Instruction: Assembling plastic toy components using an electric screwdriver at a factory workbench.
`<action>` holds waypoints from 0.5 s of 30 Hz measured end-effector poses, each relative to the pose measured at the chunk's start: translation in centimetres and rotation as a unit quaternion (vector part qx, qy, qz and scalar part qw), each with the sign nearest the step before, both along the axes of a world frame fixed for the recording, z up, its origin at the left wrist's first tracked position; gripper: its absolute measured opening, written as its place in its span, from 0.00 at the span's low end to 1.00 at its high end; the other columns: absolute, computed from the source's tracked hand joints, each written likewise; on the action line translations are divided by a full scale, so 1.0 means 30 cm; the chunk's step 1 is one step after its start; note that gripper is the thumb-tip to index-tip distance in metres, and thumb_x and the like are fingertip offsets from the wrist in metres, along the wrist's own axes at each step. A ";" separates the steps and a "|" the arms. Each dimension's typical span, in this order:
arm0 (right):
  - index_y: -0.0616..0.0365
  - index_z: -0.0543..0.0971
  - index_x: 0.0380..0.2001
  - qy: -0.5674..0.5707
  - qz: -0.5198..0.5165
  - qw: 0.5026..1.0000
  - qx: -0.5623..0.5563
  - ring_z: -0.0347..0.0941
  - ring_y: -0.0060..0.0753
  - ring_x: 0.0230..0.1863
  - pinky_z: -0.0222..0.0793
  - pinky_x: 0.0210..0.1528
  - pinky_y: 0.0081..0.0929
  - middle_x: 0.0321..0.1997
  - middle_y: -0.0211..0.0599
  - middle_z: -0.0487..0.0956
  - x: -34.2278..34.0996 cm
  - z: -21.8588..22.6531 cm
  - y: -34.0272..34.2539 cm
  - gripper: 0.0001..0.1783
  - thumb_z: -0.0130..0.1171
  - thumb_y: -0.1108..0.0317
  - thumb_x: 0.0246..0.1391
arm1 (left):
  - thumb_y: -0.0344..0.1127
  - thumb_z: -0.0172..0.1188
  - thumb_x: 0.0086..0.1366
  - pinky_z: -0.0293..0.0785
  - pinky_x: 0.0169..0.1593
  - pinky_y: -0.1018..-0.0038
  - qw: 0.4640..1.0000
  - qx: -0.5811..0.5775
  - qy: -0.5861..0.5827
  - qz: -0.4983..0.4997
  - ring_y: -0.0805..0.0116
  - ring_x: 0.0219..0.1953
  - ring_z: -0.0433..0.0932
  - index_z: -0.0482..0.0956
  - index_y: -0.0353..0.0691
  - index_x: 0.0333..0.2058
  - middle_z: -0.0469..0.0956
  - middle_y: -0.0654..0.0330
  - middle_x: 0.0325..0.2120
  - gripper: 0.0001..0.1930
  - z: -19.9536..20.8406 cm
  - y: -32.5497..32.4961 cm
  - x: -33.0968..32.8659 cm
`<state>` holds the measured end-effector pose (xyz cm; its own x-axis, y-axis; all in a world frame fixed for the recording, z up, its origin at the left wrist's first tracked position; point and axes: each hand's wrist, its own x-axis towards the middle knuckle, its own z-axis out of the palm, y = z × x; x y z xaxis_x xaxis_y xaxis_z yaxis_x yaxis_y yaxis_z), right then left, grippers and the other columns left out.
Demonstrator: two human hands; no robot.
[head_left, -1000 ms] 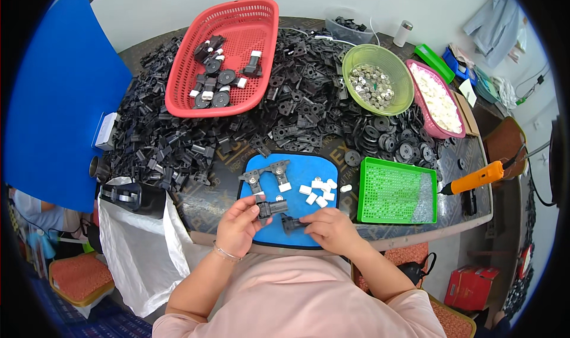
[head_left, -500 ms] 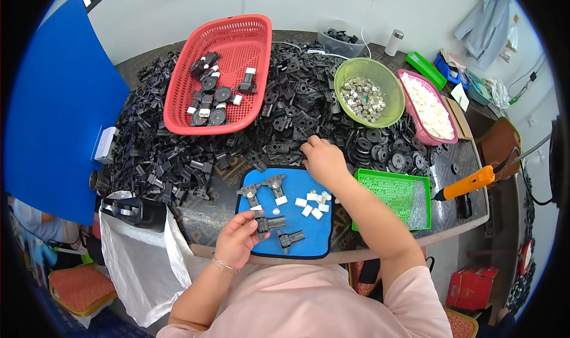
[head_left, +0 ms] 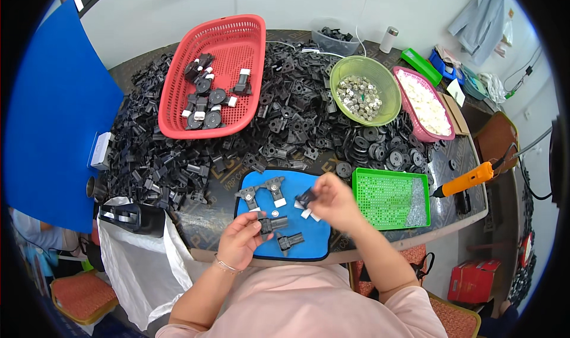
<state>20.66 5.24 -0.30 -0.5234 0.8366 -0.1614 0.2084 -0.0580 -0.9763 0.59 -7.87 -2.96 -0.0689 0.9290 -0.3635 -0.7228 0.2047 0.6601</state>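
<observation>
Over the left side of the blue mat [head_left: 312, 243], my left hand [head_left: 238, 241] pinches a black plastic housing [head_left: 274, 224]. My right hand [head_left: 334, 204] has its fingers closed on a small black plastic part [head_left: 305, 197], just above some white blocks [head_left: 305, 213] that it partly hides. Another black housing [head_left: 291, 241] lies near the mat's front edge. Farther back rest two black pieces, one assembly [head_left: 274, 187] and a second assembly [head_left: 248, 195], each with a white end. Between them and my left hand is a small round, pale piece [head_left: 275, 214].
A heap of black plastic parts [head_left: 285, 112] covers the table behind the mat. On it stand a red basket [head_left: 240, 124] and a yellow-green basket [head_left: 392, 115] of metal pieces. A pink basket [head_left: 415, 127], a green tray [head_left: 368, 222] and an orange electric screwdriver [head_left: 469, 179] are to the right.
My right hand has come back from the heap toward me, over the white blocks, with a black part in its fingers. My left hand keeps its hold on the housing, almost unmoved.
</observation>
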 end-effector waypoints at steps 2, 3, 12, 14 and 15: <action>0.57 0.69 0.40 0.209 0.046 0.967 -0.139 0.73 0.22 0.28 0.71 0.30 0.20 0.34 0.31 0.71 -0.034 0.001 -0.068 0.18 0.55 0.84 0.44 | 0.26 0.50 0.64 0.75 0.47 0.62 1.000 0.004 -0.017 -0.005 0.67 0.45 0.73 0.71 0.38 0.44 0.72 0.60 0.46 0.10 0.006 0.007 0.032; 0.57 0.69 0.42 0.223 0.068 0.953 -0.193 0.73 0.24 0.29 0.71 0.30 0.21 0.35 0.32 0.71 -0.048 0.022 -0.095 0.19 0.54 0.85 0.45 | 0.27 0.50 0.64 0.75 0.47 0.63 0.999 -0.021 -0.031 0.008 0.67 0.45 0.73 0.71 0.38 0.44 0.72 0.60 0.45 0.10 0.016 0.007 0.051; 0.61 0.71 0.43 0.243 0.053 0.942 -0.225 0.77 0.29 0.33 0.74 0.36 0.25 0.40 0.38 0.75 -0.019 -0.013 -0.120 0.15 0.51 0.79 0.50 | 0.30 0.50 0.65 0.74 0.49 0.63 0.998 -0.037 -0.020 0.045 0.67 0.47 0.72 0.70 0.37 0.45 0.73 0.59 0.43 0.11 0.045 0.013 0.073; 0.61 0.71 0.43 0.232 0.056 0.944 -0.229 0.77 0.28 0.33 0.74 0.35 0.25 0.40 0.38 0.75 -0.001 -0.025 -0.118 0.15 0.51 0.79 0.50 | 0.31 0.49 0.65 0.74 0.50 0.62 0.998 -0.039 -0.038 0.043 0.67 0.47 0.72 0.70 0.36 0.46 0.73 0.59 0.43 0.11 0.047 0.020 0.083; 0.61 0.70 0.43 0.221 0.058 0.946 -0.229 0.77 0.28 0.33 0.74 0.35 0.25 0.39 0.37 0.75 0.004 -0.030 -0.120 0.15 0.51 0.78 0.50 | 0.31 0.49 0.65 0.73 0.51 0.61 0.997 -0.039 -0.056 0.039 0.67 0.48 0.72 0.70 0.36 0.46 0.73 0.59 0.42 0.11 0.047 0.018 0.087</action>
